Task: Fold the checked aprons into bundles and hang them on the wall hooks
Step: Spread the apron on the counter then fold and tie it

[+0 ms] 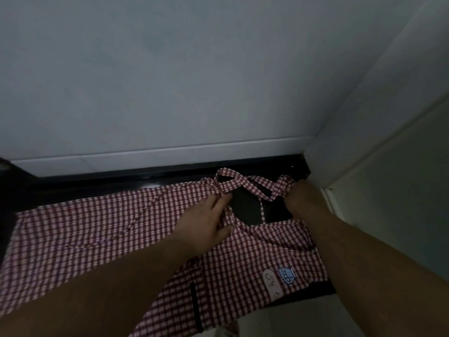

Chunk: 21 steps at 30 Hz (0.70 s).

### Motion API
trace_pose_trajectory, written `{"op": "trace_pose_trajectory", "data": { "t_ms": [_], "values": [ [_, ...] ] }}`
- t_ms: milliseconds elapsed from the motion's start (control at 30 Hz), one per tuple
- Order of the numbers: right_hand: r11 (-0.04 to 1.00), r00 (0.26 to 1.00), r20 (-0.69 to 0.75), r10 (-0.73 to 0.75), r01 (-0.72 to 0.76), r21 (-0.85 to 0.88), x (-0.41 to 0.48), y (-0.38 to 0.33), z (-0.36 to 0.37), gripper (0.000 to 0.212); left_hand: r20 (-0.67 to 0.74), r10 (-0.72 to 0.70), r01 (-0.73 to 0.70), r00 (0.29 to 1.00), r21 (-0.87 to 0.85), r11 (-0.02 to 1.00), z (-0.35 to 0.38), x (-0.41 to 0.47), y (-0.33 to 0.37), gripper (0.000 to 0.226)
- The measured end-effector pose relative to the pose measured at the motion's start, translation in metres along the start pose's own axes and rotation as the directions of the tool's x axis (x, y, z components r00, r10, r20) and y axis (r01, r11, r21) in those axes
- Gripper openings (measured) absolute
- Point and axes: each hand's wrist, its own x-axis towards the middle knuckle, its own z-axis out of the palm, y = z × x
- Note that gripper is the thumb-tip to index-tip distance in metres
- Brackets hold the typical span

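Red-checked apron (97, 239) spread flat on dark counter (73, 188); left hand (206, 217) presses it, fingers straight; right hand (300, 198) curls round neck strap (239, 180) by side wall (364, 142).

checked apron (97, 239), hands (209, 215) (295, 197) at strap (245, 183)
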Motion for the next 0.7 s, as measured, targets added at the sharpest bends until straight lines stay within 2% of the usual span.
{"op": "trace_pose_trajectory", "data": {
  "t_ms": [67,133,233,300,333,367,400,433,467,500,533,567,633,700],
  "values": [
    [0.994,0.998,-0.062,-0.019,0.026,0.105,0.001,0.004,-0.001,0.031,0.054,-0.046,0.042,0.997,0.067,0.997,0.002,0.005,0.002,0.087],
    [0.967,0.990,-0.136,-0.036,0.068,0.244,-0.013,0.002,-0.010,0.027,0.063,-0.076,0.068,0.995,0.133,0.989,0.003,0.011,0.007,0.087],
    [0.942,0.914,-0.396,-0.085,0.203,0.266,-0.066,-0.006,-0.034,0.018,0.077,-0.088,0.075,0.993,0.162,0.984,0.003,0.014,0.013,0.084],
    [0.920,0.861,-0.468,-0.200,0.329,0.212,-0.117,-0.010,-0.035,0.010,0.066,-0.067,0.061,0.996,0.089,0.994,0.002,0.012,0.013,0.073],
    [0.910,0.839,-0.463,-0.287,0.389,0.141,-0.145,-0.011,-0.028,0.008,0.035,-0.066,0.066,0.997,-0.003,0.998,-0.001,0.008,0.014,0.063],
    [0.898,0.822,-0.421,-0.383,0.439,0.040,-0.166,-0.011,-0.015,0.015,-0.004,-0.104,0.102,0.995,-0.150,0.983,-0.004,0.007,0.013,0.049],
    [0.872,0.811,-0.336,-0.478,0.483,-0.077,-0.184,-0.007,0.004,0.025,-0.020,-0.197,0.177,0.980,-0.353,0.919,-0.010,0.003,0.013,0.036],
    [0.835,0.810,-0.209,-0.547,0.515,-0.192,-0.194,0.000,0.025,0.033,0.022,-0.317,0.271,0.948,-0.575,0.772,-0.016,-0.002,0.015,0.034],
    [0.808,0.822,-0.070,-0.565,0.534,-0.249,-0.203,0.006,0.043,0.040,0.110,-0.405,0.342,0.908,-0.753,0.562,-0.022,-0.009,0.017,0.040],
    [0.799,0.833,0.053,-0.551,0.545,-0.255,-0.209,0.014,0.057,0.048,0.212,-0.434,0.390,0.876,-0.840,0.378,-0.027,-0.014,0.019,0.047],
    [0.804,0.841,0.158,-0.518,0.542,-0.244,-0.211,0.021,0.066,0.058,0.282,-0.411,0.415,0.867,-0.865,0.282,-0.030,-0.019,0.021,0.051],
    [0.807,0.837,0.223,-0.499,0.543,-0.232,-0.213,0.027,0.071,0.066,0.313,-0.355,0.427,0.881,-0.848,0.313,-0.031,-0.023,0.024,0.051],
    [0.803,0.823,0.243,-0.513,0.560,-0.204,-0.211,0.032,0.069,0.072,0.325,-0.248,0.408,0.913,-0.749,0.522,-0.020,-0.026,0.028,0.043],
    [0.776,0.802,0.140,-0.581,0.597,-0.202,-0.209,0.031,0.062,0.061,0.224,-0.277,0.356,0.934,-0.610,0.708,-0.006,-0.020,0.028,0.026]
  ]
}}
